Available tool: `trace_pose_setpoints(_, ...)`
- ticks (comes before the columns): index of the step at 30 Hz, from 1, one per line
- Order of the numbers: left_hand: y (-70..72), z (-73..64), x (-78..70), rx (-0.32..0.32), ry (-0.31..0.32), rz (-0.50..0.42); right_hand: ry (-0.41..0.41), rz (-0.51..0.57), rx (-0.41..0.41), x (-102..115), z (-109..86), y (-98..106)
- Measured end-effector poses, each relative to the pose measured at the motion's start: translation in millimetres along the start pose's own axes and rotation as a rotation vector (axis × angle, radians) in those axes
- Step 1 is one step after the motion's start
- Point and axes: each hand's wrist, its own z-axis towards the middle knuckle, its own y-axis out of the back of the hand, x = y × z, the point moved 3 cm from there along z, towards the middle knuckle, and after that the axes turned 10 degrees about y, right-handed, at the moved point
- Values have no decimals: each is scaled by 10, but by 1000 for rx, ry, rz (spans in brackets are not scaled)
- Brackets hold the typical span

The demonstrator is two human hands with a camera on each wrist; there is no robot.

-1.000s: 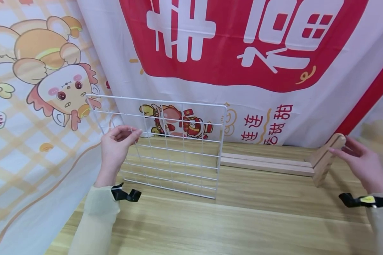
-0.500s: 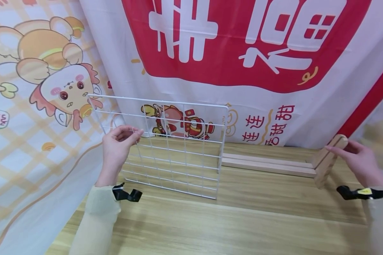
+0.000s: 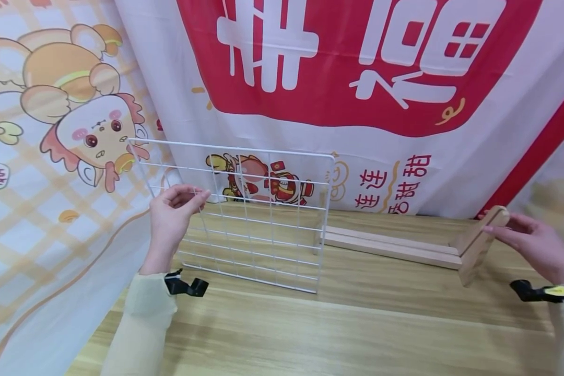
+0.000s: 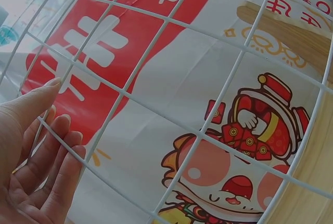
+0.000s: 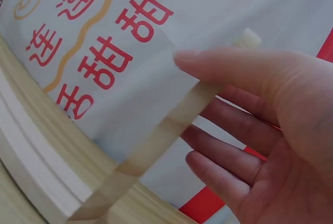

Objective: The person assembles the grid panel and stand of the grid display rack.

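Note:
A white wire grid panel (image 3: 235,149) stands upright on the table at left centre. My left hand (image 3: 174,222) pinches its left part between thumb and fingers; in the left wrist view the fingers (image 4: 62,169) lie behind the wires. To the right lies a wooden stand (image 3: 390,248), a long grooved base with a slanting board (image 3: 477,256) at its right end. My right hand (image 3: 536,243) holds that board near its rounded top, thumb on the near side. The stand's other end (image 4: 286,31) shows through the grid in the left wrist view.
The wood-grain table (image 3: 357,329) extends in front of both things. Close behind them hangs a white and red printed cloth (image 3: 338,99). Another printed cloth (image 3: 56,183) with a checked pattern covers the left side.
The right end of the wooden stand has swung toward me, with my right hand on it. My left hand and the wire grid panel keep their place.

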Motion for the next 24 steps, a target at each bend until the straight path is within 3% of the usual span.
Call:
trace_pose_setpoints(8,-8,-2,-11,6,25,0,37,50,48,66,-40,-5)
trace_pose_setpoints(18,-8,-2,-25,16,30,1,88,363,70,130,-38,-47)
trace_pose_setpoints(24,2,-8,-26,8,38,15,96,221,63,204,-4,-93)
